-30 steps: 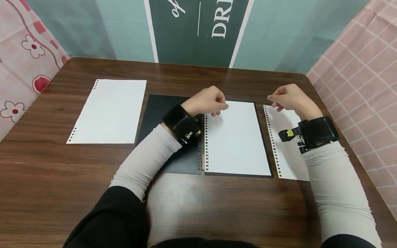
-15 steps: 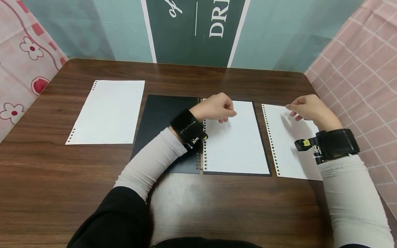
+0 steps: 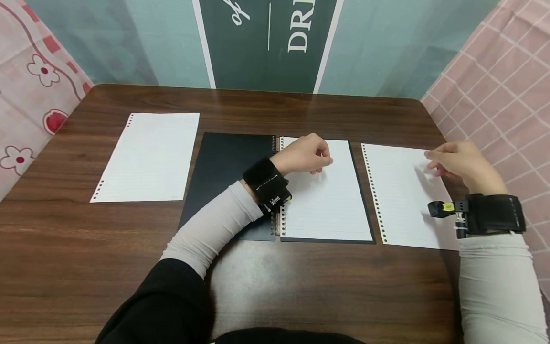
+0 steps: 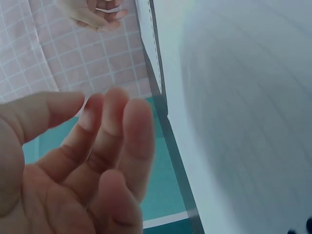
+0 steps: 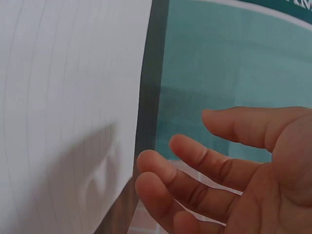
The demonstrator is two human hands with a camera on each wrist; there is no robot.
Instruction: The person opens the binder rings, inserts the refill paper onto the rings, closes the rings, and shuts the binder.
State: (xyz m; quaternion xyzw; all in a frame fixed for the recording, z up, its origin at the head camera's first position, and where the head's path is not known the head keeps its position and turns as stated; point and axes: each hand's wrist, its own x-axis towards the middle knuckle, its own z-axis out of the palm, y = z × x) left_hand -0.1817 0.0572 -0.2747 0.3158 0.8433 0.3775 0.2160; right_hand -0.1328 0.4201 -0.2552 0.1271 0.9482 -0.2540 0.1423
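Head view: the left hand [image 3: 306, 154] hovers, fingers loosely curled and empty, over the binder page [image 3: 326, 200]. At three o'clock from it, the right hand [image 3: 460, 163] hangs relaxed over the loose sheet [image 3: 399, 196].

Left wrist view: fingers [image 4: 122, 141] slack, holding nothing.

Right wrist view: fingers [image 5: 195, 161] spread, empty, beside the sheet's edge.

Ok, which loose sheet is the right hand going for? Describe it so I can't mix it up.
On the dark wooden table an open black ring binder lies in the middle. The white lined punched sheet lies just right of it, under the right hand. Unlike the twin loose sheet far left, it lies close beside the binder.
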